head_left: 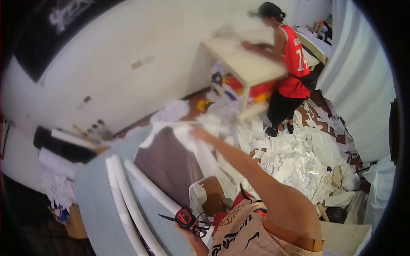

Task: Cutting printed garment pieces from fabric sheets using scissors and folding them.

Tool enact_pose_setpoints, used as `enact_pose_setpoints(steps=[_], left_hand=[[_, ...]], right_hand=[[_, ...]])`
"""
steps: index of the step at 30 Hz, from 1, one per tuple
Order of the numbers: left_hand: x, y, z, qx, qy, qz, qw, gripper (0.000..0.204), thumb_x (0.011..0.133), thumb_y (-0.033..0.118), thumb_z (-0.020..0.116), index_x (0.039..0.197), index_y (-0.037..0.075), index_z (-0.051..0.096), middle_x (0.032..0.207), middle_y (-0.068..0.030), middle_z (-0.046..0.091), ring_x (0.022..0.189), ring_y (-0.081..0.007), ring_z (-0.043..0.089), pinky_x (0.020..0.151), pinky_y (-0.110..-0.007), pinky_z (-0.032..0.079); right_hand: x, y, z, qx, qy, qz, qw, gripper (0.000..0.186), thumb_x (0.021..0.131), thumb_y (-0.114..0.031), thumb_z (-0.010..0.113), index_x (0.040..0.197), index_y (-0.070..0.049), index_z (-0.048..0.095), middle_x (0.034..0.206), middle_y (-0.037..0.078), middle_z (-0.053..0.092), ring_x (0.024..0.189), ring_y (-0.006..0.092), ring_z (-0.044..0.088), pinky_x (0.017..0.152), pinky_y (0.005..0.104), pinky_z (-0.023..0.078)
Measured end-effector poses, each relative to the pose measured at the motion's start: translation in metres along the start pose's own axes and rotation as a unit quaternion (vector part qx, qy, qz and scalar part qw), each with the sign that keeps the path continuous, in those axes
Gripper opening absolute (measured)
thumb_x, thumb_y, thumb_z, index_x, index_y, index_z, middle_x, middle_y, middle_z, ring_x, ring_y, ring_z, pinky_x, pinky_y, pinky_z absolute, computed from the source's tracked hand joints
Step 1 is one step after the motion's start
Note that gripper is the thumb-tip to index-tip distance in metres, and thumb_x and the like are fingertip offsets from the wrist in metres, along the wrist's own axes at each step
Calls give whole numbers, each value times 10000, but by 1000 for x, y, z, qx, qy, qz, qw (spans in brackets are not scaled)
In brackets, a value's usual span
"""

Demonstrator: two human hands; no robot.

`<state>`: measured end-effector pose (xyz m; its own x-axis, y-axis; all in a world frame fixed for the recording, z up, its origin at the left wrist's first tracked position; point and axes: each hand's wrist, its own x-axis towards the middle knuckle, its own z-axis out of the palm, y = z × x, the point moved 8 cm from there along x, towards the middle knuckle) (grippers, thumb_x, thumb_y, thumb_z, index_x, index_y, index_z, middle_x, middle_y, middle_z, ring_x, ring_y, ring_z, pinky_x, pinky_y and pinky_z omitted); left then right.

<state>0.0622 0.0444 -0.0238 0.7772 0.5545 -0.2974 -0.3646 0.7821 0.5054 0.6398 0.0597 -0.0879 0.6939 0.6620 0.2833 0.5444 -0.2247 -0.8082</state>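
My left hand [186, 230] is closed around a red-and-black tape measure [185, 217] and a pair of scissors with black handles [201, 230]. The dark blades stick out to the left, over the table. My right arm is stretched out to the far edge of the table, where my right hand [198, 133] meets a white sheet [184, 131]. Motion blurs its fingers, so their grip is unclear. Between the two hands lies a dark brown sheet [166, 160]. Several long white rolls [124, 205] rest along the grey-blue table [92, 187].
White scraps [286, 158] cover much of the floor. Beyond them a person [292, 64] in a red jersey leans over a cream table [243, 59]. A white curtain [358, 72] hangs at the right. A cardboard box [77, 222] stands at the lower left.
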Motion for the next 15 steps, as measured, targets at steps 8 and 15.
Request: enact_pose_setpoints(steps=[8,15], left_hand=[[135,-125,66,59,46,-71,995,806,965,697,383,1347,-1,518,1150,-197,678,393,-89,371,492,-275,500],[249,-138,87,72,29,-130,988,827,959,715,380,1373,9,506,1210,-210,678,393,-84,371,429,-245,433]], right_hand=[[60,35,-435,225,178,91,954,247,828,-210,787,937,6,737,864,90,693,727,221,619,642,418,504],[30,117,-606,226,436,326,808,295,825,-191,758,1034,8,698,875,96,663,733,233,637,642,431,517]])
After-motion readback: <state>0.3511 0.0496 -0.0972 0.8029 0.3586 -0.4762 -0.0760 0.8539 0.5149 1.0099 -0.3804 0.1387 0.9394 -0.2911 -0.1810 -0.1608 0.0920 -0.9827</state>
